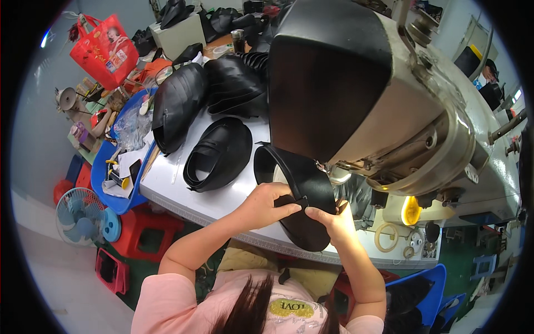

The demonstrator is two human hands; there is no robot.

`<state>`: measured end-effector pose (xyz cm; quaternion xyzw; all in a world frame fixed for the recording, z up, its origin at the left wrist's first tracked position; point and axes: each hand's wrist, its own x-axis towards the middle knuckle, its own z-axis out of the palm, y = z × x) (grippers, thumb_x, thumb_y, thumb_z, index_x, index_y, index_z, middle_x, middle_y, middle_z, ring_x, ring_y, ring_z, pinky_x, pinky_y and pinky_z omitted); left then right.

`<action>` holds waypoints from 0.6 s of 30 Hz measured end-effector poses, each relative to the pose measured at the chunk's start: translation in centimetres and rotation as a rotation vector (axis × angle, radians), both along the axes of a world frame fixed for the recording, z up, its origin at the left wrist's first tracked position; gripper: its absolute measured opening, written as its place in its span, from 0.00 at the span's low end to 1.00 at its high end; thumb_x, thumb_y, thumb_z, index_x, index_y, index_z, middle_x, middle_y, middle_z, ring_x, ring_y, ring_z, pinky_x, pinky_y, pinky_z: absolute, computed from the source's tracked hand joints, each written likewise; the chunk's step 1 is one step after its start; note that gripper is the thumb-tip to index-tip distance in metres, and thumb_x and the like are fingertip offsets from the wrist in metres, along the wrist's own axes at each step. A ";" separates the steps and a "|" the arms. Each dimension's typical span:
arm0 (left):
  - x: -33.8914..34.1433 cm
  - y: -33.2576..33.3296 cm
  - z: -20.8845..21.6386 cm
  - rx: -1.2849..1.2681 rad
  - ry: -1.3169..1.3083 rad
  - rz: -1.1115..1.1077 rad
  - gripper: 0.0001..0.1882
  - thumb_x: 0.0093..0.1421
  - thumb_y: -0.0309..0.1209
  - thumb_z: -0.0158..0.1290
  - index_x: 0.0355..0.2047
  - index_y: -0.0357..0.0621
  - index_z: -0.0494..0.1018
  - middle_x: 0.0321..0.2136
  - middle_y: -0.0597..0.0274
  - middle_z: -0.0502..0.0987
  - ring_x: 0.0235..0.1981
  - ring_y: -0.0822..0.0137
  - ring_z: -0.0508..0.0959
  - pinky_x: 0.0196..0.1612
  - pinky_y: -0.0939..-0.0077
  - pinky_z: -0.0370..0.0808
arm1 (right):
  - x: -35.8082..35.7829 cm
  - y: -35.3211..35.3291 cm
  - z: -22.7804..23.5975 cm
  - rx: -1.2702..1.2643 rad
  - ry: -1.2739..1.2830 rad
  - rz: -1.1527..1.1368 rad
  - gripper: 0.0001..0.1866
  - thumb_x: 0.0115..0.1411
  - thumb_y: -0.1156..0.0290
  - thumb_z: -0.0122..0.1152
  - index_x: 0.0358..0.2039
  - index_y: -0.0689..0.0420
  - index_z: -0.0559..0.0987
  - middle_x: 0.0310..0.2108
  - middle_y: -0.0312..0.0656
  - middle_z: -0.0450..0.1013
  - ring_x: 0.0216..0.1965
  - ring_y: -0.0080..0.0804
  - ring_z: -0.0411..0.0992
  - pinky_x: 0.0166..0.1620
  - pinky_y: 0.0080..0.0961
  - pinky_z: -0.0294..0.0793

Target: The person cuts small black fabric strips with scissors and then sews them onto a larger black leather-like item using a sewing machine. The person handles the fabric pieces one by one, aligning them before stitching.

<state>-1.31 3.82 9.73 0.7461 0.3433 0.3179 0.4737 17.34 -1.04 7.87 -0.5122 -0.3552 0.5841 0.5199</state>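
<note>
A black leather shoe upper (311, 186) is held at the front of the table, below the head of a large sewing machine (361, 117). My left hand (268, 205) grips its near left edge, thumb pressed on the rim and fingers inside the opening. On the right side my right hand (332, 220) pinches the same upper, its thumb close to the left thumb and its fingers partly hidden behind the leather. The upper's far edge lies near the machine's metal parts (339, 171); whether it touches the needle is hidden.
Another black upper (219, 153) lies on the white table (172, 181), with stacked black uppers (181, 106) behind it. At the left hang a blue tray (102, 167) of scraps and tools and a red bag (105, 53). A fan (80, 217) and red stool (139, 234) stand below.
</note>
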 end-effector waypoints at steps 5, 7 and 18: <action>0.6 3.0 2.5 -0.340 0.198 -0.050 0.11 0.50 0.30 0.58 0.29 0.34 0.75 0.21 0.61 0.75 0.24 0.75 0.72 0.30 0.77 0.70 | 0.5 0.9 -1.5 -0.028 -0.143 -0.131 0.21 0.42 0.78 0.67 0.39 0.63 0.73 0.33 0.42 0.74 0.32 0.29 0.74 0.37 0.26 0.76; 1.0 4.1 2.0 -0.314 0.149 -0.092 0.11 0.49 0.29 0.58 0.30 0.34 0.76 0.22 0.61 0.75 0.25 0.74 0.72 0.32 0.78 0.70 | 0.2 1.0 0.3 -0.012 -0.109 -0.150 0.22 0.44 0.76 0.67 0.41 0.63 0.71 0.35 0.42 0.73 0.34 0.29 0.73 0.38 0.25 0.75; 4.3 9.2 4.4 -0.394 0.121 -0.227 0.23 0.43 0.25 0.63 0.42 0.37 0.73 0.37 0.56 0.75 0.40 0.65 0.73 0.44 0.76 0.70 | 0.4 1.8 -1.4 0.104 0.159 -0.431 0.20 0.50 0.70 0.63 0.40 0.59 0.65 0.38 0.44 0.67 0.41 0.30 0.68 0.47 0.30 0.69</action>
